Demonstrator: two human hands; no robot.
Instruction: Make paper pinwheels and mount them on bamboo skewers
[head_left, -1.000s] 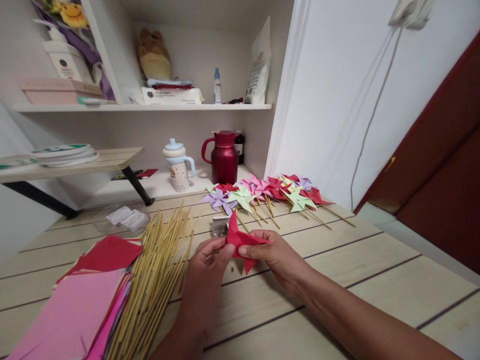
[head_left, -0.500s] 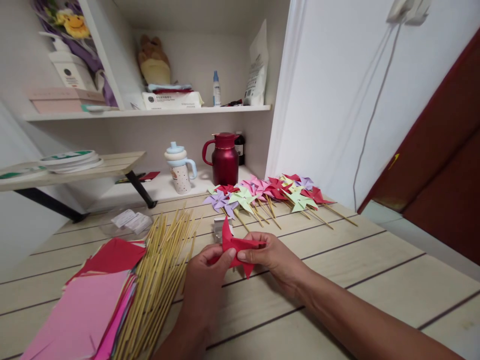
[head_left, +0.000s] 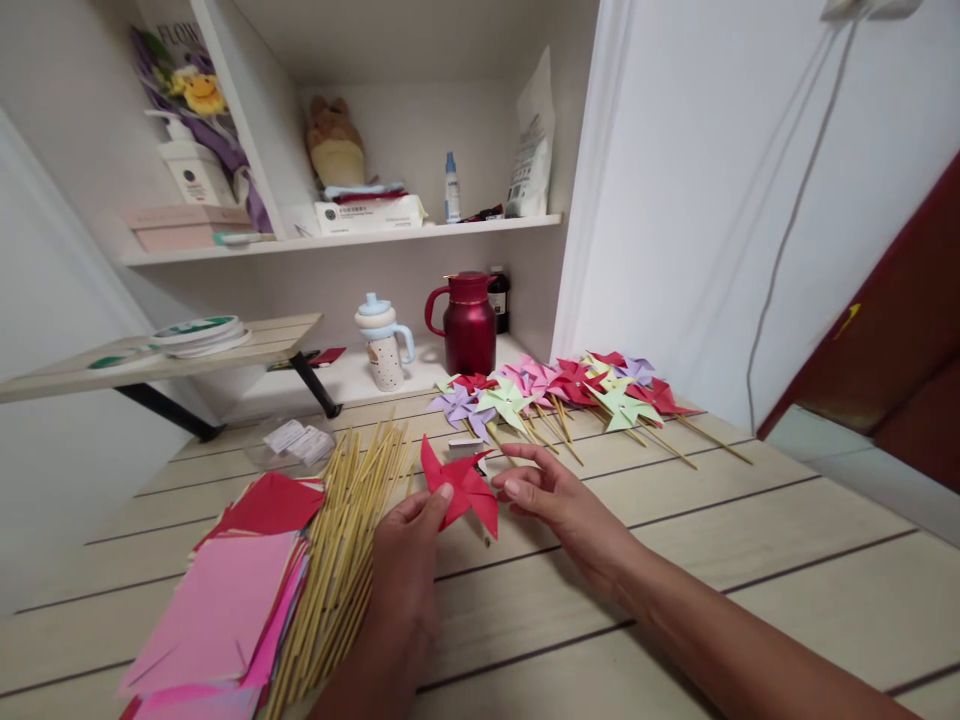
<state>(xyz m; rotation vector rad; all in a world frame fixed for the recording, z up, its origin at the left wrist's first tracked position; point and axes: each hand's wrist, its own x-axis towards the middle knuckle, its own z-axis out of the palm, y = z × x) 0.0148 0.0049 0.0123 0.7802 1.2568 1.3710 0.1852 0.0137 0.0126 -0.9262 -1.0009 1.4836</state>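
Red pinwheel (head_left: 466, 482) is near centre frame, pinched by just the left hand (head_left: 411, 545) now; the right hand (head_left: 570, 510) has let go, loosely open right beside it, so I'd guess the shape's holding okay.

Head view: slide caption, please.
Left hand holds a red star-shaped paper pinwheel; the open right hand is beside it.

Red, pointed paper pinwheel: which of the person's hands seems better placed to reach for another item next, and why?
Likely the right hand: it is open and appears to hold nothing, while the left hand pinches the red paper pinwheel.
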